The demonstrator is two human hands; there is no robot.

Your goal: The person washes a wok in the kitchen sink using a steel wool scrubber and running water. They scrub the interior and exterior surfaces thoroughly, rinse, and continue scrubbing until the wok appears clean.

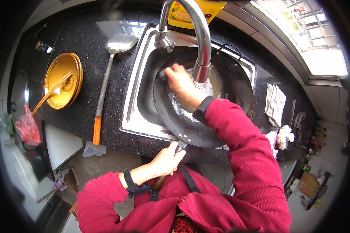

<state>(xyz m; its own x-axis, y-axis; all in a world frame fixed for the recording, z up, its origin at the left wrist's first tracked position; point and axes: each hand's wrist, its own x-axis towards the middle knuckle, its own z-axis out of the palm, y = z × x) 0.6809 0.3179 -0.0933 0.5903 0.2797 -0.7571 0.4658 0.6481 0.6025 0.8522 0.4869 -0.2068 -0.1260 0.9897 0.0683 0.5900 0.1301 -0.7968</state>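
A large dark iron wok (pixel 233 84) rests over the steel sink (pixel 145 87), tilted across its basin. My left hand (pixel 164 160) grips its handle near the riveted joint; the brown wooden end (pixel 160 183) shows below my fingers. Inside the wok, my right hand (pixel 179 80) presses a grey scrubber (pixel 162 75) against the left wall. Fingers and blur hide most of the scrubber, so its material is hard to tell. Foamy, cloudy water (pixel 204 87) lies in the wok's bottom, under the curved chrome faucet (pixel 203 55).
Left of the sink lies a metal wok spatula (pixel 103 84) with an orange handle. Farther left, stacked yellow bowls (pixel 54 96) hold wooden chopsticks (pixel 51 94). A folded cloth (pixel 274 104) lies at right. Behind the faucet stands a yellow container (pixel 180 17).
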